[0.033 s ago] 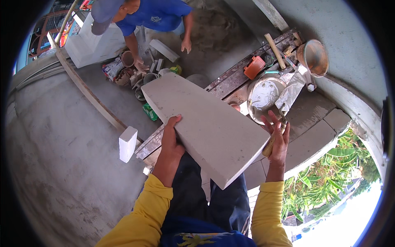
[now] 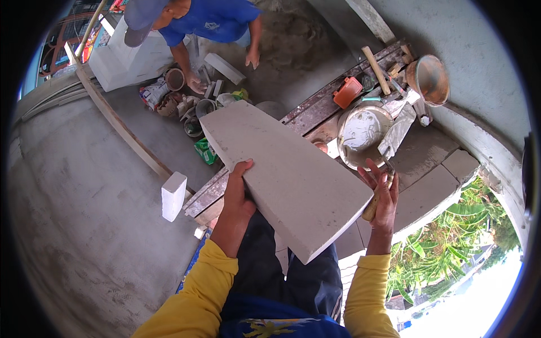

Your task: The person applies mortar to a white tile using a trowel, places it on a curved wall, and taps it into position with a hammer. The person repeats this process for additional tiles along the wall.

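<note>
A large pale grey lightweight block [image 2: 287,174] lies tilted across my lap, its long face up. My left hand [image 2: 239,191] grips its left edge, thumb on top and the fingers hidden beneath. At the block's right end, my right hand [image 2: 383,197] is closed on the wooden handle [image 2: 369,210] of a trowel, with some fingers raised. The trowel's metal shank shows above that hand; how far its blade extends is hard to make out against the bucket. Whether the right hand also bears on the block cannot be told.
A mortar-smeared bucket [image 2: 363,129] stands beyond my right hand, near an orange box [image 2: 347,92] and an empty-looking tub [image 2: 429,80] on a plank [image 2: 315,107]. A co-worker in a blue shirt [image 2: 211,22] bends over block pieces. A small white block [image 2: 173,196] stands left.
The block has shifted slightly right and toward me, with both hands keeping their holds. The co-worker's hands have moved a little.
</note>
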Demonstrator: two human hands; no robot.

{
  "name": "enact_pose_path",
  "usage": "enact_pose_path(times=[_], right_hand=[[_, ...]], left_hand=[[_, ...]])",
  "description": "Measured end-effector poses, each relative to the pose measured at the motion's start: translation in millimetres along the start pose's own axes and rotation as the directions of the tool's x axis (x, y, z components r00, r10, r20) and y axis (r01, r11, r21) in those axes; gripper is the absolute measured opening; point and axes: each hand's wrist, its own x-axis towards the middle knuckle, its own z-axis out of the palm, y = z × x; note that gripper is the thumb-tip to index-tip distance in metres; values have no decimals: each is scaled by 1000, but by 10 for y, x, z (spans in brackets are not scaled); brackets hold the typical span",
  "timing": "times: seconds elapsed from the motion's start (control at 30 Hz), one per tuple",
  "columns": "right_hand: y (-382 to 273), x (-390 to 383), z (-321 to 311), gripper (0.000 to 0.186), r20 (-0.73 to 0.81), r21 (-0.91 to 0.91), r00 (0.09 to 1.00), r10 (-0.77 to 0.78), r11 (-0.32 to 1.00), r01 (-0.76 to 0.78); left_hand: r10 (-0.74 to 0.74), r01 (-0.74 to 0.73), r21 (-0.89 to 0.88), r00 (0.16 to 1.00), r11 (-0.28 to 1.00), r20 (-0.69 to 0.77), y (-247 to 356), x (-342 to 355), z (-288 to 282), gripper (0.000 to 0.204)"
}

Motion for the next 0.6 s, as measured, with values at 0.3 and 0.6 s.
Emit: enact_pose_path(times=[0.3,0.6], right_hand=[[-937,-604,-356,65,-24,-197,997,-75,978,69],[-1015,-266,280,53,21,-408,1000,-17,913,24]], left_hand=[[-168,211,-224,966,952,196,-1009,-222,259,66],[-248,336,-300,923,893,296,-1443,412,-57,57]])
